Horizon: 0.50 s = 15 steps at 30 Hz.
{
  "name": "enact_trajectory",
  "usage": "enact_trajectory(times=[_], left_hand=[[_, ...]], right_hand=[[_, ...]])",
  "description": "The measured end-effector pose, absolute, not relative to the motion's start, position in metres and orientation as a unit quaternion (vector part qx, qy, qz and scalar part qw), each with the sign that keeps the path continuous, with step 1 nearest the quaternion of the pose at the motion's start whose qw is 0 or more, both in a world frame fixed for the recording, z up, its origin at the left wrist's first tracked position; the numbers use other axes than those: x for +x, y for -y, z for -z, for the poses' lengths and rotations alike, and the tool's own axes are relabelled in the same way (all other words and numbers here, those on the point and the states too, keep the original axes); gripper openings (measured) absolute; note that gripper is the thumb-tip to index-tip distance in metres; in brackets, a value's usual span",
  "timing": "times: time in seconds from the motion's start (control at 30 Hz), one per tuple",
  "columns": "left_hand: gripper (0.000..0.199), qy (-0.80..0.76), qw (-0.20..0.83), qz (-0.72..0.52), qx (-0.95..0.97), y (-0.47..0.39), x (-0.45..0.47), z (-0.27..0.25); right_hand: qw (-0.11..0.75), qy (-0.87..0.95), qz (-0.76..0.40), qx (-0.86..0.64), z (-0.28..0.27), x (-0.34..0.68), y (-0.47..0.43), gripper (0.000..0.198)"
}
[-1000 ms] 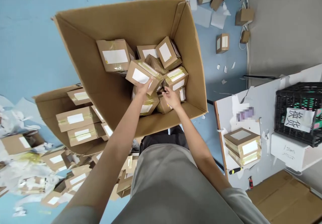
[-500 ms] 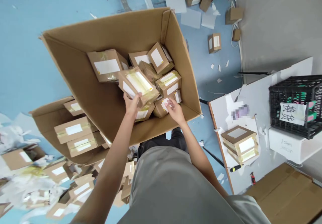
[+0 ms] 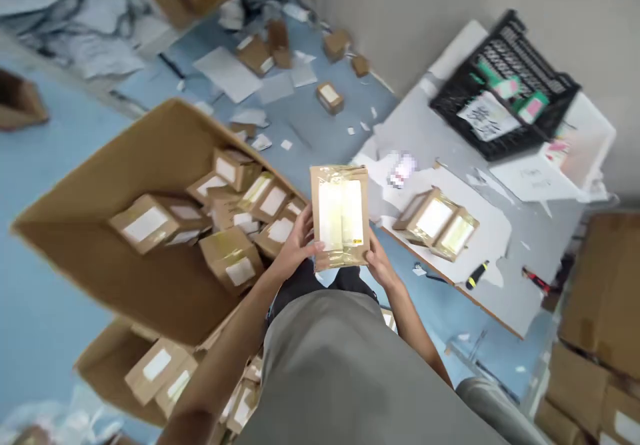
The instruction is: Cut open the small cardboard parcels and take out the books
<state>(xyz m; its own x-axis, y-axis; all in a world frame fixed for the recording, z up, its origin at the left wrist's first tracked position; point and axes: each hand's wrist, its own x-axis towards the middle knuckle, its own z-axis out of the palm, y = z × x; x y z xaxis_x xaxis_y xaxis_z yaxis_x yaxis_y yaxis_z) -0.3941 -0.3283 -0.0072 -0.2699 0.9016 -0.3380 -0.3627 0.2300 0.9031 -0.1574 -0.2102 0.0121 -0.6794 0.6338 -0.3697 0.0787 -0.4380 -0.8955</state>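
Observation:
A small taped cardboard box (image 3: 340, 218) with white labels is held upright in front of my body, between both hands. My left hand (image 3: 299, 245) grips its left side, thumb on the front face. On the lower right edge, my right hand (image 3: 381, 263) is closed round the corner. To the left stands a large open carton (image 3: 165, 131) with several small labelled boxes (image 3: 233, 258) inside. On the work table (image 3: 520, 258) at the right lie two small taped boxes (image 3: 435, 221) side by side.
A black crate (image 3: 505, 91) rests on a white box (image 3: 540, 171) at the table's back. A yellow-black cutter (image 3: 477, 275) and a red-handled tool (image 3: 535, 279) lie on the table. Another carton (image 3: 105, 358) stands lower left. Paper scraps and small boxes litter the blue floor (image 3: 300, 125).
The small box has come out of the large carton and is now before my body. My right hand has joined my left on it. The view has turned right, towards the table.

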Motion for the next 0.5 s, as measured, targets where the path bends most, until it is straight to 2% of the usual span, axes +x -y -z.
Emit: enact_trajectory(times=[0.07,0.13,0.23,0.3,0.4,0.5], left_hand=[[0.127,-0.541,0.589,-0.518,0.303,0.274,-0.345,0.003],[0.114,-0.536,0.604,-0.463,0.367,0.222,-0.289,0.007],[0.088,-0.577,0.556,-0.399,0.446,0.154,-0.208,0.024],[0.083,-0.632,0.513,-0.369,0.448,0.119,-0.167,0.042],[0.093,-0.701,0.489,-0.326,0.404,0.090,-0.134,0.071],[0.100,-0.712,0.504,-0.317,0.372,0.088,-0.126,0.096]], right_hand=[[0.251,0.472,-0.740,-0.408,-0.019,-0.093,0.192,0.106],[0.320,0.444,-0.696,-0.465,-0.023,-0.026,0.175,0.101],[0.417,0.413,-0.597,-0.547,-0.022,0.075,0.157,0.089],[0.465,0.400,-0.521,-0.593,-0.016,0.138,0.150,0.079],[0.477,0.370,-0.461,-0.650,0.003,0.209,0.143,0.074],[0.441,0.333,-0.481,-0.681,0.036,0.239,0.139,0.069]])
